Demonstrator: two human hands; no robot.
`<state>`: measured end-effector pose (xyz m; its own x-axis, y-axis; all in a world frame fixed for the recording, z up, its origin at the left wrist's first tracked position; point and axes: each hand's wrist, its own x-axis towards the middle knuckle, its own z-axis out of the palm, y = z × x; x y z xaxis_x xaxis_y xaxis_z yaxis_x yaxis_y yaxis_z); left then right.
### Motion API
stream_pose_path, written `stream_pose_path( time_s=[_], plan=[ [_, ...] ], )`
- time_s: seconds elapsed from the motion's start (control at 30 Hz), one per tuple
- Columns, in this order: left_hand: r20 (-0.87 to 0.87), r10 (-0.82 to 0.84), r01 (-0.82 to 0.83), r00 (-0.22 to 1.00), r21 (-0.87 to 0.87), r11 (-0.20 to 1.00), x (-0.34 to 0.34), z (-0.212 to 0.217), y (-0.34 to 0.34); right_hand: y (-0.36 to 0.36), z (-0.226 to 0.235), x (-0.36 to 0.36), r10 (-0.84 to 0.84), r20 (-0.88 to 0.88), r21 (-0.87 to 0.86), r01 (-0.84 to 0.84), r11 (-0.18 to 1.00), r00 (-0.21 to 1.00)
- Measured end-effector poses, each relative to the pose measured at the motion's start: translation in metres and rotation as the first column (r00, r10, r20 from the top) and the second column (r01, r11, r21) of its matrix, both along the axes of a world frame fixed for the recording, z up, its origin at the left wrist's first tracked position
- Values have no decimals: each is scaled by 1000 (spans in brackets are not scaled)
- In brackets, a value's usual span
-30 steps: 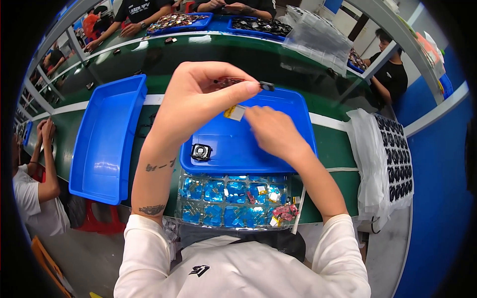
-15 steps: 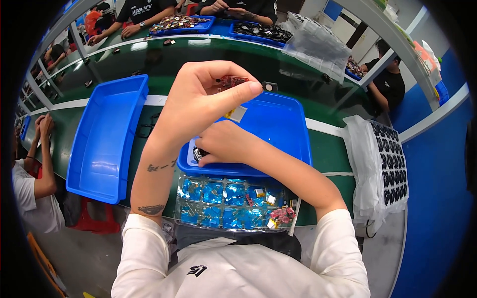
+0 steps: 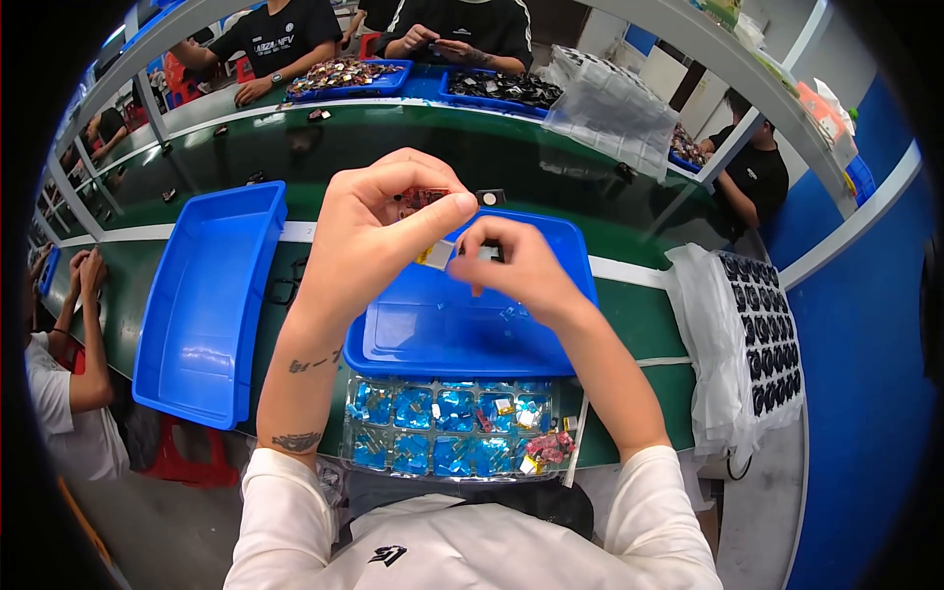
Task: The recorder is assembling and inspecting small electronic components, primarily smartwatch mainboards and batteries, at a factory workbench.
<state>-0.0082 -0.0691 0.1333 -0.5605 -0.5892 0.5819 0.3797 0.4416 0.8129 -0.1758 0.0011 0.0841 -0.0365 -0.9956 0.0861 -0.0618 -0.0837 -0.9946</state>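
My left hand is raised over the blue tray, pinching a small reddish part with a flat pale piece hanging under it. My right hand is right beside it, fingertips closed on a small black square part. Another small black piece shows just above my left thumb; whether my left hand holds it I cannot tell. The hands almost touch. Below the tray lies a clear compartment tray filled with blue wrapped pieces.
An empty-looking blue bin stands on my left on the green belt. A white sheet with rows of black parts lies on my right. Other people work across the table at blue trays and on both sides.
My right hand went down to the tray, picked up the black square part that lay there, and has risen back beside my left hand. The left hand stayed raised.
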Motion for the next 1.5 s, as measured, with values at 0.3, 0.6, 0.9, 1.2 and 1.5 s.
stream_pose_path(
  time_s=[0.3,0.6,0.9,1.2,1.5],
  plan=[
    [154,23,-19,988,-30,999,-14,-12,4,16,-1,-32,-144,52,-253,152,955,988],
    [296,159,-104,942,-194,976,-23,-17,16,25,5,-22,-132,-18,-169,127,977,991],
    [367,217,-100,904,-310,945,-24,-22,12,28,4,-18,-66,-162,-120,47,992,985],
    [358,263,-154,896,-305,940,-25,-25,12,33,8,-10,-93,-270,-197,40,980,958],
    [261,316,-231,912,-311,922,-30,-28,20,30,-1,-11,-88,-83,-199,70,977,993]
  ],
)
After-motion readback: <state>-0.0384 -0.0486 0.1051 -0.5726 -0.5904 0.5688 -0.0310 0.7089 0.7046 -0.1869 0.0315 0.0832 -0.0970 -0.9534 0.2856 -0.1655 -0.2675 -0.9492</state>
